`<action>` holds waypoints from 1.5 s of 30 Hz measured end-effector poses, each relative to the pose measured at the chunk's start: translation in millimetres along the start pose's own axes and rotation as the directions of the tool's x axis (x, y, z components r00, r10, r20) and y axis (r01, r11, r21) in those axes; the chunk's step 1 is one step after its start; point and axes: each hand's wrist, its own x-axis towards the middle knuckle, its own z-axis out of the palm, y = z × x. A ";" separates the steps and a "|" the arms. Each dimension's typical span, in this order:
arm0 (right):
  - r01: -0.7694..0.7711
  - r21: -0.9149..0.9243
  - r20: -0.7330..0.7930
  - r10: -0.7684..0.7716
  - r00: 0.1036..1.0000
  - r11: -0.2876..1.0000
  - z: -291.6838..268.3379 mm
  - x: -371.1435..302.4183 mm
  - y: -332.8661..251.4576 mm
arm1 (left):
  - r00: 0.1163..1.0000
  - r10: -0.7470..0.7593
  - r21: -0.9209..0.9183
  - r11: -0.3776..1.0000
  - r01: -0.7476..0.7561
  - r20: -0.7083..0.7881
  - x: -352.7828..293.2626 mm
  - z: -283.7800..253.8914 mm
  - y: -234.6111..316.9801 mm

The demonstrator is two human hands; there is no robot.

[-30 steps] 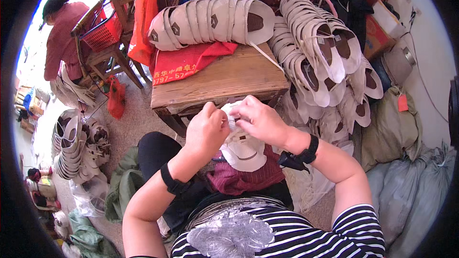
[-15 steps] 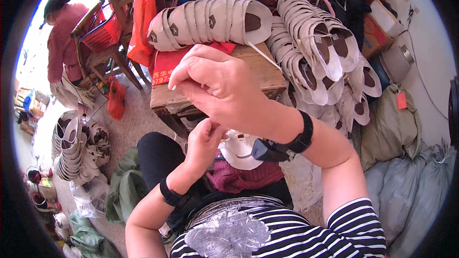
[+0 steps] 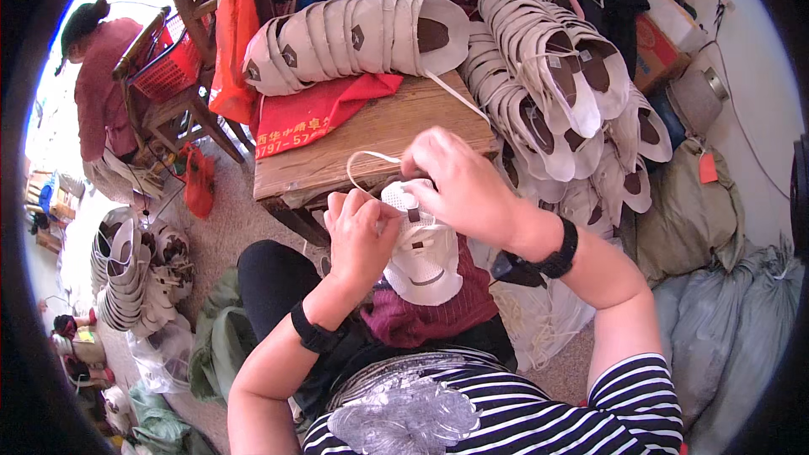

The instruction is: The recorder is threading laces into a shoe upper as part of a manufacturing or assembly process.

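While both hands work over the lap, we note the white shoe upper (image 3: 428, 280) lying between them, on the maroon cloth (image 3: 403, 325) and just short of the near edge of the wooden worktop (image 3: 383, 139). The left hand (image 3: 360, 234) is at the upper's left side, near its far end; the right hand (image 3: 459, 190) is over the far right part, its thumb reaching toward the perforated tip. We see a white lace (image 3: 369, 152) arching from the right hand's fingers across to the left hand, above the worktop's edge. Right hand: fingers curled, back upward, grasping the lace. Left hand: fingers bent and tips drawn together; we cannot tell whether they pinch the lace, the upper's edge or both. Both forearms rise from the lower edge and angle inward, elbows spread, the right one bent more sharply; each wrist wears a black band. On the worktop we record a nested row of pale uppers (image 3: 362, 38), partly on a red cloth (image 3: 337, 109); more bundled uppers (image 3: 552, 76) are stacked to its right.
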 end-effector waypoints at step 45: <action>-0.092 -0.219 0.044 0.104 0.994 0.971 45.8 -64.0 25.1 | 0.996 0.086 0.089 0.992 -0.088 0.029 7.1 9.4 6.5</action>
